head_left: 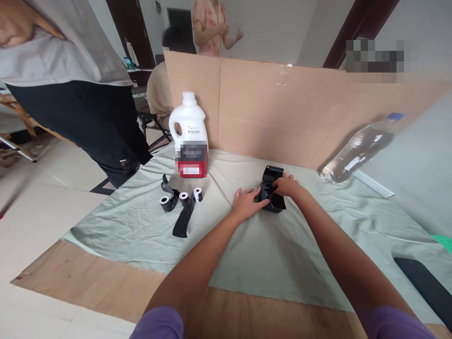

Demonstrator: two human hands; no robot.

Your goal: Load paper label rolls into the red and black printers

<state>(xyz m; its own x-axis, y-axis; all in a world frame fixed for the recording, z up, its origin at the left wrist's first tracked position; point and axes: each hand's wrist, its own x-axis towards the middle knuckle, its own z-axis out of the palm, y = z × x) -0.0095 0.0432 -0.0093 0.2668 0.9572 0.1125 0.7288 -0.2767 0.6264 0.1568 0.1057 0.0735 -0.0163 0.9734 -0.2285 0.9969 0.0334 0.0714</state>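
A small black device (274,175) with its lid raised stands on the pale green cloth, right of the middle. My left hand (247,203) rests against its left side, fingers apart, the thumb along its front. My right hand (286,185) reaches over it from the right, with the fingers bent down into the open part. Whether those fingertips hold anything is hidden. To the left lie several small rolls, among them a black roll (165,202) and another one (198,194) near a loose black strip (183,222).
Behind stand a white jug (189,122), a red box (192,168) and a cardboard panel (257,108). A clear bottle (360,148) leans at the right. A dark phone-like slab (422,285) lies front right. A person (70,94) stands at the left; others are behind the panel.
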